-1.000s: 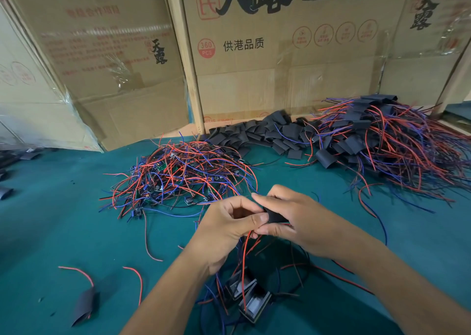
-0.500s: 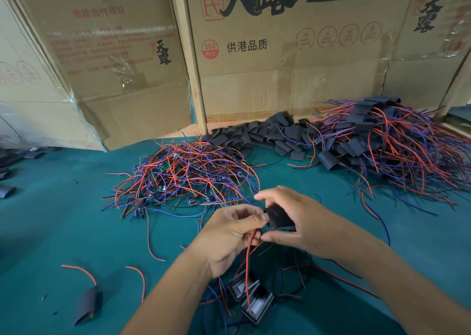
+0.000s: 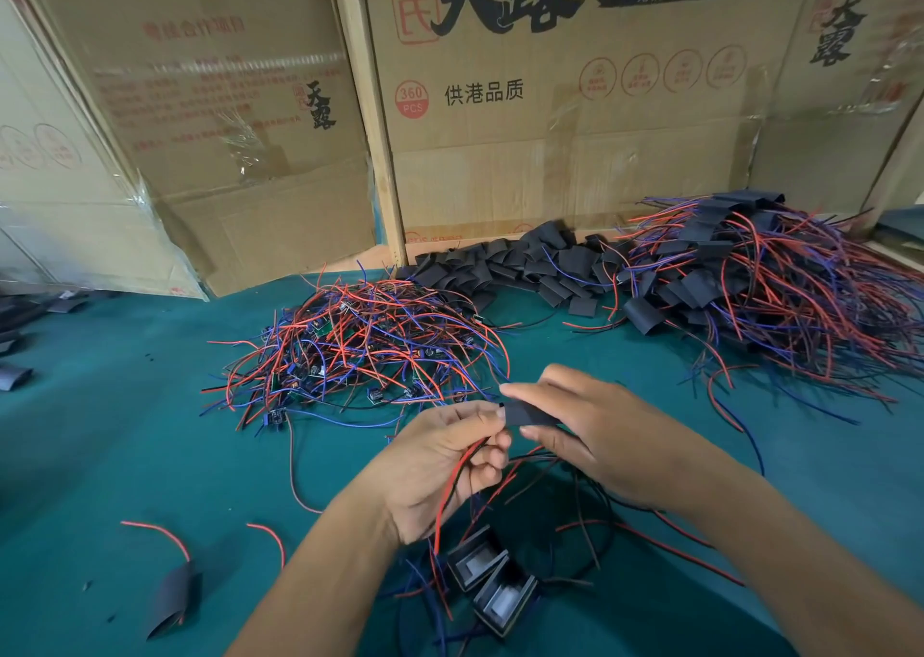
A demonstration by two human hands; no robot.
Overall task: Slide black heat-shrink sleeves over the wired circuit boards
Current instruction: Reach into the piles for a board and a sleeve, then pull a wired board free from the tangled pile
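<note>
The right hand (image 3: 590,431) pinches one black sleeve (image 3: 530,414) between thumb and fingers; the left hand (image 3: 445,461) pinches the red and black wires (image 3: 460,476) of one board just beside the sleeve's open end; both grips are pressed together on their parts, and the two meet end to end. The board itself is not visible; whether it lies hidden in the left fingers or already inside the sleeve cannot be told; judged from this, the current unit is at the insertion stage and not finished.

Beyond the grip and to its right lies a large heap of sleeved units (image 3: 780,286), wires trailing from black sleeves; this appears to be the completed output. Directly beyond the grip, against the boxes (image 3: 550,106), lies a pile of loose sleeves (image 3: 505,266); beyond and to the left of the grip lies a tangle of bare boards (image 3: 350,346) with red and blue leads; this appears to be the remaining stock, and it is substantial.

Below the grip, near the wrists, lie two black housings (image 3: 490,581) amid loose wires; far left of the grip, one sleeved piece (image 3: 172,601) lies alone on the green surface (image 3: 125,431).

Estimate: roughly half done or somewhat more; many boards remain.
</note>
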